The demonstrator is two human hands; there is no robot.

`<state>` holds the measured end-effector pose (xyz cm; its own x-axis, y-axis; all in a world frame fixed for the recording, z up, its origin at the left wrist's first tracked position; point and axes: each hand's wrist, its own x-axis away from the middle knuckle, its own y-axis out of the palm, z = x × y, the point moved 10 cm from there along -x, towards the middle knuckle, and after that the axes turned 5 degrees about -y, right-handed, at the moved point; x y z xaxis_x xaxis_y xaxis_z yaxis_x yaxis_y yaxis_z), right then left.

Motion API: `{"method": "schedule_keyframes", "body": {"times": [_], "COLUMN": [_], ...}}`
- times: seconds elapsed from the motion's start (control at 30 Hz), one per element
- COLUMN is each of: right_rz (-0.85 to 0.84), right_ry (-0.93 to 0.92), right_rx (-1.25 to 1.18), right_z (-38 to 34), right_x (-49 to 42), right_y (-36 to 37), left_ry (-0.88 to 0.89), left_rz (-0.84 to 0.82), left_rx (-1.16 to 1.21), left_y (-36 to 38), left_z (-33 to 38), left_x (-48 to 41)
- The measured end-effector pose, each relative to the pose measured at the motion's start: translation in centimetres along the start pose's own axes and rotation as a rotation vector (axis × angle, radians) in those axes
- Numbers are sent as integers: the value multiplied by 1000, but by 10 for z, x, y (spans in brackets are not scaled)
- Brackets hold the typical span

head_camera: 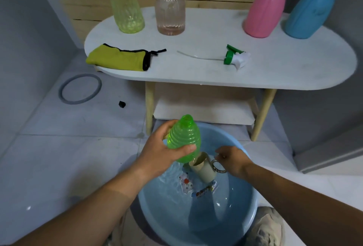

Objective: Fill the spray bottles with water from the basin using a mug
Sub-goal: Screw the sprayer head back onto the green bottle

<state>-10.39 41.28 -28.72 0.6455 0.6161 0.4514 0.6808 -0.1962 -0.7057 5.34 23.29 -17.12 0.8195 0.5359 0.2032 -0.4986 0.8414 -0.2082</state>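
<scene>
My left hand (pixel 163 151) grips a green ribbed spray bottle (pixel 183 137) with no spray head, held tilted over the blue basin (pixel 245 196) of water. My right hand (pixel 230 158) holds a beige mug (pixel 204 169) by its metal handle, tipped so its rim meets the bottle's lower end; the bottle's mouth is hidden. The bottle's green and white spray head (pixel 235 57) with its tube lies on the white table (pixel 275 72).
At the back of the table stand a yellow-green bottle (pixel 125 8), a clear bottle (pixel 170 12), a pink bottle (pixel 265 12) and a blue bottle (pixel 310 10). A yellow cloth (pixel 119 59) lies at the table's left. A grey ring (pixel 80 88) lies on the floor.
</scene>
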Motion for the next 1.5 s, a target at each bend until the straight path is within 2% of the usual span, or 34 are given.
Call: {"method": "schedule_keyframes", "body": {"times": [0.07, 0.2, 0.33, 0.4, 0.53, 0.67, 0.77, 0.9, 1.03, 1.3, 1.5], "right_rz": [43, -42, -65, -18, 251, 442, 541, 514, 536, 473, 423], "right_ry": [-62, -82, -137, -180, -238, -164, -85, 45, 127, 42, 54], "right_rx": [-164, -577, -650, -661, -655, -597, -412, -122, -129, -94, -209], "right_z": [-23, -72, -112, -130, -158, -163, -156, -149, -143, -152, -151], "right_x": [3, 23, 53, 65, 72, 54, 32, 2, -13, -33, -37], "right_y": [-17, -50, -96, -126, -204, -251, -266, -268, -270, -272, -270], "left_ry": [22, 82, 152, 178, 219, 237, 243, 244, 258, 235, 237], "left_rz": [12, 24, 24, 29, 15, -4, 18, 54, 76, 99, 118], "left_rx": [21, 76, 85, 90, 77, 71, 26, 33, 45, 60, 50], "left_y": [-1, -5, -14, -21, -33, -44, -51, -55, -52, -53, -55], "left_z": [10, 41, 76, 95, 136, 168, 182, 187, 190, 184, 177], "left_x": [2, 4, 3, 1, -6, -22, -35, -55, -71, -93, -98]}}
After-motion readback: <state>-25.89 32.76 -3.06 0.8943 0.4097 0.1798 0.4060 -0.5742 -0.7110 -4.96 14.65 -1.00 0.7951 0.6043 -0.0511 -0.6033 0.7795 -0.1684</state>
